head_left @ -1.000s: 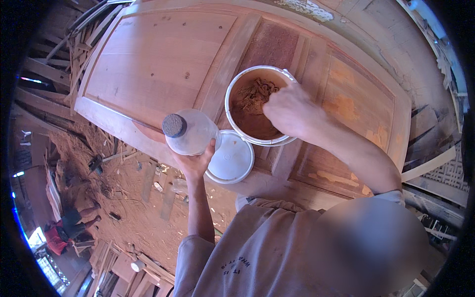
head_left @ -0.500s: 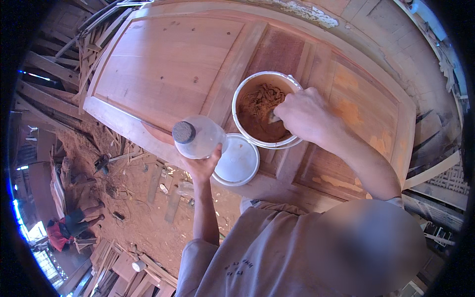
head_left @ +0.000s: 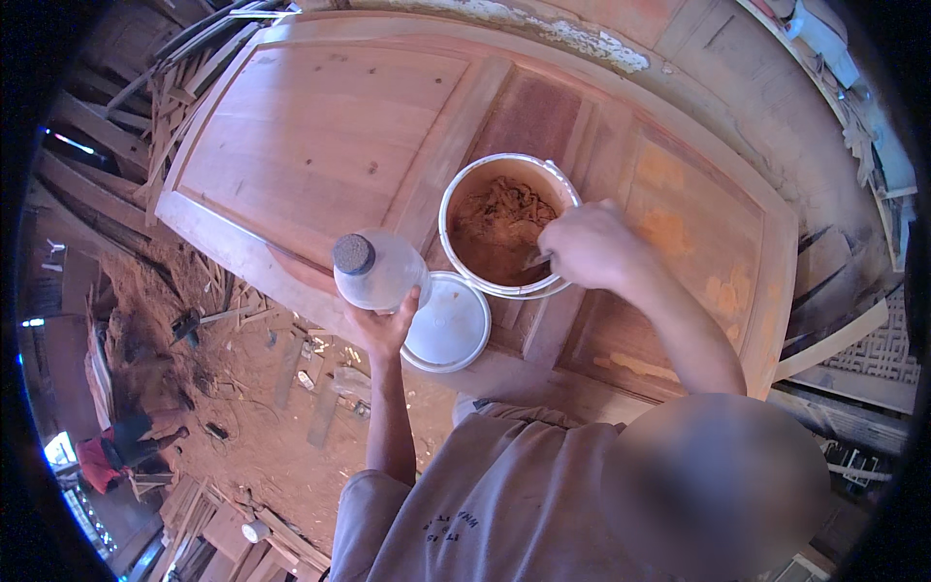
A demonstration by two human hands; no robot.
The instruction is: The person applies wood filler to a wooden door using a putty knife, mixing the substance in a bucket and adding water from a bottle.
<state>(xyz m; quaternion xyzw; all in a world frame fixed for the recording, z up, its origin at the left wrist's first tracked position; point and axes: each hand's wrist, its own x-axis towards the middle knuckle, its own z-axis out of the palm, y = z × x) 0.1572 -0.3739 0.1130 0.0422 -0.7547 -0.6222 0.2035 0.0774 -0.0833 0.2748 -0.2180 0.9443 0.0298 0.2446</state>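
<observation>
Stirring is the step in hand: the right hand (head_left: 590, 247) grips a tool in the brown paste of the white bucket (head_left: 504, 225) standing on the wooden door (head_left: 330, 126). The left hand (head_left: 381, 325) holds a capped clear bottle (head_left: 380, 273) beside it; adding from it would likely call for uncapping first.

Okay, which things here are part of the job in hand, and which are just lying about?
In use:
left hand holding clear capped bottle
right hand in white bucket of brown paste
bucket lid
wooden panelled door

Lying about:
wood offcuts on floor
stacked timber
</observation>
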